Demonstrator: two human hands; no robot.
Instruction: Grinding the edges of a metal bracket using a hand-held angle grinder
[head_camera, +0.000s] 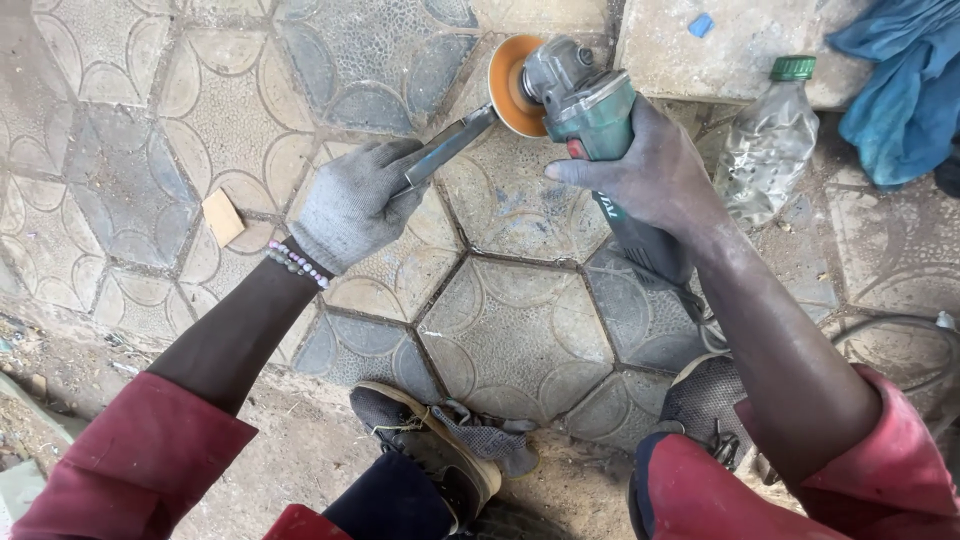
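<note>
My left hand (352, 205), in a grey knit glove with a bead bracelet at the wrist, grips a flat metal blade (450, 145) that slants up to the right. The blade's tip meets the orange disc (512, 85) of a green angle grinder (590, 115). My bare right hand (650, 170) wraps around the grinder's body and holds it over the patterned paving tiles (510, 330). The grinder's rear handle runs down under my right wrist.
A crumpled clear plastic bottle (765, 145) with a green cap lies at the right beside a blue cloth (900, 80). A concrete slab (730, 45) sits at the top. A small wood chip (222, 216) lies left. My shoes (430, 445) rest at the tile edge; a cable (900, 330) curves at right.
</note>
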